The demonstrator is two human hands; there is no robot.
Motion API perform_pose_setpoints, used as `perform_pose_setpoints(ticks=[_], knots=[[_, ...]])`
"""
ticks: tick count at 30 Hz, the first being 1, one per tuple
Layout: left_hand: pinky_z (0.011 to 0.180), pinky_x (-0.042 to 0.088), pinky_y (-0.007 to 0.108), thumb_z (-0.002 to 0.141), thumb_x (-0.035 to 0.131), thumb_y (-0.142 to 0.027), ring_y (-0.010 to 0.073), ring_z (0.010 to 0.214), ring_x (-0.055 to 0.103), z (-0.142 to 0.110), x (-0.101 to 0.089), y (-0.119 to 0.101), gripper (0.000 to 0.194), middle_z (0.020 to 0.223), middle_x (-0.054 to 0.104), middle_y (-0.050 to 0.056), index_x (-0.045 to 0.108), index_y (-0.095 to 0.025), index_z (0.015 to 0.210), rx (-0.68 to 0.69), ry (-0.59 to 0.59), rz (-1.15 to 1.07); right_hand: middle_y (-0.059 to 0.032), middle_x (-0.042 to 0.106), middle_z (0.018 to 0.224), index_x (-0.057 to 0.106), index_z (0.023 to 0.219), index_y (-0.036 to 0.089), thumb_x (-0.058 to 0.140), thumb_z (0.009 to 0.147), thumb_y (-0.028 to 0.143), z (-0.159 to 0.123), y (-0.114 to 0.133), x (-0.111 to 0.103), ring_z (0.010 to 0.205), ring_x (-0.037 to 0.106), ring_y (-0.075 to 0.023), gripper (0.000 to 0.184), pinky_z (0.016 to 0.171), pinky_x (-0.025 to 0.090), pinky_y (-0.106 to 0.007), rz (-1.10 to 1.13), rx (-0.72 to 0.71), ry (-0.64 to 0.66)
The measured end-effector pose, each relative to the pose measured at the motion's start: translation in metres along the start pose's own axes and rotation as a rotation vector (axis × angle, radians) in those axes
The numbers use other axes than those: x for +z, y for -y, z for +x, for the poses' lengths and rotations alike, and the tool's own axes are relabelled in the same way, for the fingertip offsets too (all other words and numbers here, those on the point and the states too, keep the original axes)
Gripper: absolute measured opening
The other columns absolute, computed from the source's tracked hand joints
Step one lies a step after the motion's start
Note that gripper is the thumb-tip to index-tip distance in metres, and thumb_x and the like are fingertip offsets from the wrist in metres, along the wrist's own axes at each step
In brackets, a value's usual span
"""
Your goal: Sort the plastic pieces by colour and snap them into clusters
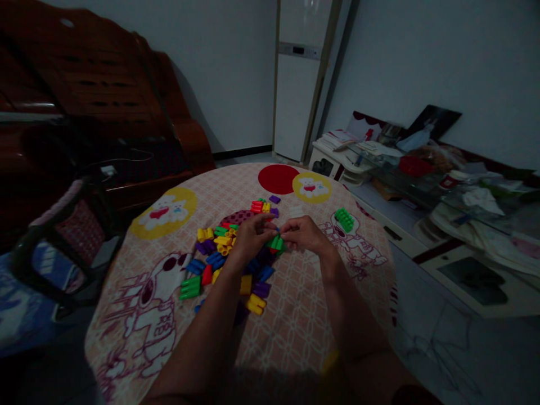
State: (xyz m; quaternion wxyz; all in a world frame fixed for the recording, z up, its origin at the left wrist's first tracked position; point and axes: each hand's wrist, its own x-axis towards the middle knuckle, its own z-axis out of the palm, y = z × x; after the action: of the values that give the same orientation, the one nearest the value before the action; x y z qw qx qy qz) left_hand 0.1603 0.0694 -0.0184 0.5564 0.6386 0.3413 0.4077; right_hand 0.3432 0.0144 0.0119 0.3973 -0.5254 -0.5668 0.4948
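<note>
My left hand [252,239] and my right hand [304,233] meet over the table, fingertips pinched on a small toy building block, of which a bit of blue [278,229] shows between them. A green building block [276,243] sits just under the fingertips, with some red beside it; whether it is joined to the blue one I cannot tell. Around and beneath my left hand spreads a loose pile of blocks, among them a green block [190,287], a yellow block [255,304] and a purple block [261,289]. My fingers hide part of the pile.
A green studded block assembly [345,219] lies apart at the right on the round, cloth-covered table [295,332]. Red and yellow blocks [257,207] lie beyond my hands. A wooden bench [113,95] stands left, a chair [80,225] nearer, and a cluttered cabinet [388,197] right.
</note>
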Motion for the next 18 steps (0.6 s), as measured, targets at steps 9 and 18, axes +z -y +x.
perform_pose_setpoints(ticks=[9, 18], knots=[[0.085, 0.058, 0.036, 0.076, 0.071, -0.036, 0.0231, 0.095, 0.071, -0.003, 0.007, -0.001, 0.042, 0.105, 0.074, 0.01, 0.07, -0.015, 0.112, 0.08, -0.071, 0.09, 0.0032, 0.061, 0.051, 0.065, 0.068, 0.017, 0.07, 0.061, 0.031, -0.006, -0.007, -0.033, 0.044, 0.055, -0.0114, 0.016, 0.044, 0.042, -0.02, -0.061, -0.025, -0.231], [0.075, 0.059, 0.035, 0.077, 0.067, -0.037, 0.0212, 0.078, 0.072, -0.001, -0.002, -0.006, 0.037, 0.086, 0.075, 0.007, 0.07, -0.014, 0.106, 0.052, -0.101, 0.077, -0.0126, 0.073, 0.075, 0.071, 0.072, 0.014, 0.053, 0.073, 0.014, -0.023, -0.054, -0.123, 0.073, 0.066, -0.0218, 0.018, 0.071, 0.045, -0.031, -0.993, 0.131, -1.004]])
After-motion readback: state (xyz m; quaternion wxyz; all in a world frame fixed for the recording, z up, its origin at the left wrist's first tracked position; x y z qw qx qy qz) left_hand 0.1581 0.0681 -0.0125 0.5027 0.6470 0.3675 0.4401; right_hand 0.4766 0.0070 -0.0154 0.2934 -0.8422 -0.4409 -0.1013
